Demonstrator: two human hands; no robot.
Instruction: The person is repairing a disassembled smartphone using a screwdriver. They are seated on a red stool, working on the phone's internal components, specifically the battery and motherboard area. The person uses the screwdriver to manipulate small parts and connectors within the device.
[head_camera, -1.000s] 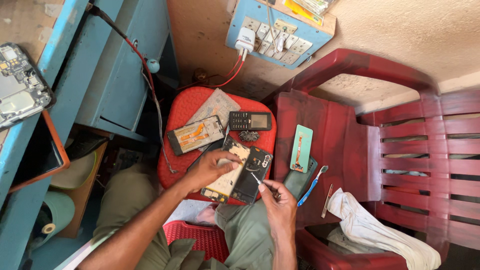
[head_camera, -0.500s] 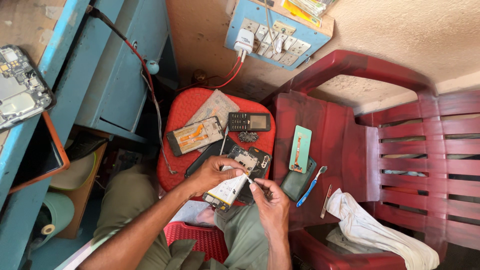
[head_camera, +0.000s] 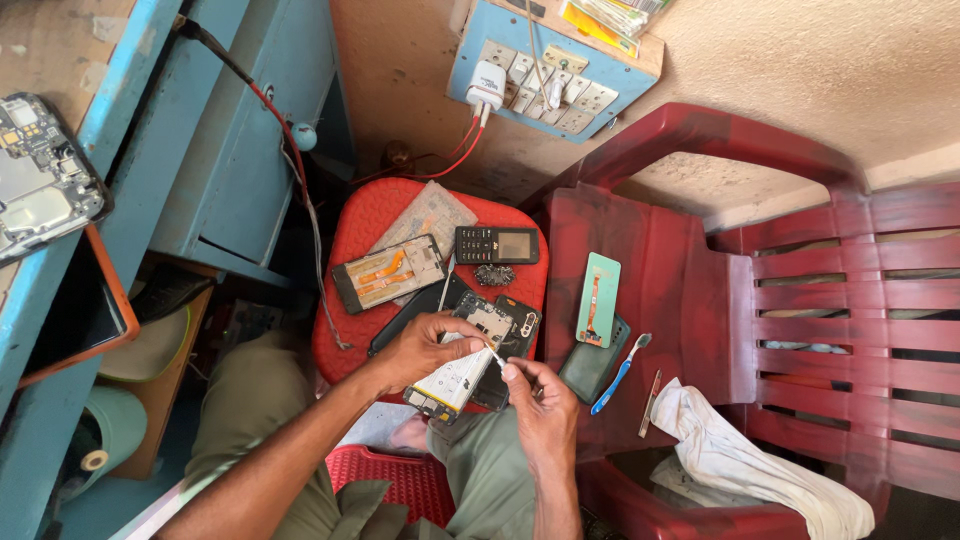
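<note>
the opened phone (head_camera: 478, 350) lies at the near edge of the red stool (head_camera: 350, 250), just above the person's lap, with its long axis slanting from far right, where the dark circuit end sits, down to near left, where the pale battery end hangs over the stool's rim. the left hand (head_camera: 425, 348) comes in from the near left and is closed on the phone's left long edge, thumb on top and fingers curled beneath, so it is the hand that bears the phone. the right hand (head_camera: 540, 405) rises from the near right and is pinched shut on a thin metal tool (head_camera: 494, 356), whose tip points up and left onto the phone's middle, about where the pale battery meets the dark board. so the phone lies far and left of the right hand, and the tool crosses the phone's long axis at a slant. farther on the stool lie a phone frame with orange flex cables (head_camera: 388, 272) and a small keypad phone (head_camera: 497, 244), both apart from the hands. on the red chair (head_camera: 690, 300) to the right lie a green card (head_camera: 598, 299), a blue toothbrush (head_camera: 621, 372) and a white cloth (head_camera: 750, 460).
</note>
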